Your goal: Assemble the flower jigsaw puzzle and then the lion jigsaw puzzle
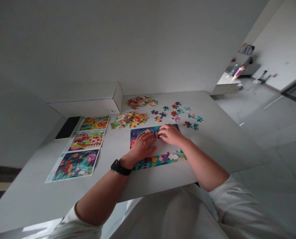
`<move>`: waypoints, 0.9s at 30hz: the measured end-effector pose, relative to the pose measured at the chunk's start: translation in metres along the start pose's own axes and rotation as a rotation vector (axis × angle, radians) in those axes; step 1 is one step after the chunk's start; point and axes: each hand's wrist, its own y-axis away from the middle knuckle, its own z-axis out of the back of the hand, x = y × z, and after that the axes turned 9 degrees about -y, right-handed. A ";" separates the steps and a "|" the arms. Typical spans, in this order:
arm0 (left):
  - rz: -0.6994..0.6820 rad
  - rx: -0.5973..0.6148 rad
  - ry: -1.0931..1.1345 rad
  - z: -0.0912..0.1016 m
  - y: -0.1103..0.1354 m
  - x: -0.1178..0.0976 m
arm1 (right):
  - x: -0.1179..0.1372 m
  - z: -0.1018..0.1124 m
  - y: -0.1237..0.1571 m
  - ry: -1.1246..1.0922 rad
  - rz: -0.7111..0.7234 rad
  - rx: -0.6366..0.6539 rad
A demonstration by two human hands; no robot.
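"Two hands on the puzzle (164, 158)?"

"Yes, on my feed it lies part-built on the tabletop (118, 149). The left hand (143, 146) lies flat, fingers loosely spread, nothing visibly gripped. The right hand (171, 134) curls its fingers at the upper strip (135, 132); I can't tell whether they pinch anything."

"Step?"

"Fitting there, I'd judge; next calls for aligning edges before pressing."

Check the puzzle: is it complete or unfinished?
Unfinished: the puzzle has a bare gap in its middle, and loose pieces lie beyond it.
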 end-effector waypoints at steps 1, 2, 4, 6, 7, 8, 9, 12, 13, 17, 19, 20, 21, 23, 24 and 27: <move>-0.008 -0.008 -0.004 0.000 0.000 0.001 | 0.000 0.001 0.000 -0.015 0.002 -0.013; -0.015 -0.015 -0.012 0.000 0.000 0.001 | 0.000 0.003 -0.001 -0.033 0.003 -0.030; -0.030 -0.037 -0.029 0.001 -0.001 0.001 | 0.000 0.007 -0.002 -0.079 -0.006 -0.071; -0.050 -0.075 -0.024 0.005 -0.002 0.000 | -0.003 0.014 -0.004 -0.133 -0.032 -0.134; -0.058 -0.101 -0.013 0.007 -0.002 -0.001 | -0.005 0.019 -0.005 -0.159 -0.051 -0.176; -0.063 -0.131 0.002 0.009 -0.002 -0.003 | -0.009 0.024 -0.005 -0.185 -0.077 -0.225; -0.063 -0.162 0.018 0.012 -0.002 -0.005 | -0.014 0.031 -0.005 -0.212 -0.108 -0.281; -0.059 -0.231 0.051 0.019 -0.001 -0.011 | -0.036 0.053 -0.001 -0.281 -0.223 -0.454; -0.058 -0.243 0.055 0.020 -0.001 -0.013 | -0.045 0.062 0.002 -0.286 -0.267 -0.503; -0.048 -0.287 0.059 0.021 0.000 -0.015 | -0.082 0.091 0.025 -0.178 -0.570 -0.585; -0.039 -0.309 0.051 0.020 0.000 -0.014 | -0.096 0.100 0.037 -0.094 -0.723 -0.516; -0.034 -0.314 0.045 0.019 0.000 -0.013 | -0.101 0.103 0.041 -0.064 -0.779 -0.464; -0.030 -0.315 0.040 0.018 0.000 -0.012 | -0.105 0.105 0.045 -0.047 -0.811 -0.404; -0.020 -0.315 0.038 0.017 -0.001 -0.010 | -0.110 0.105 0.049 -0.048 -0.832 -0.294; -0.015 -0.316 0.039 0.017 -0.001 -0.009 | -0.110 0.103 0.050 -0.057 -0.830 -0.251; -0.009 -0.337 0.045 0.017 -0.001 -0.009 | -0.109 0.096 0.047 -0.049 -0.820 -0.184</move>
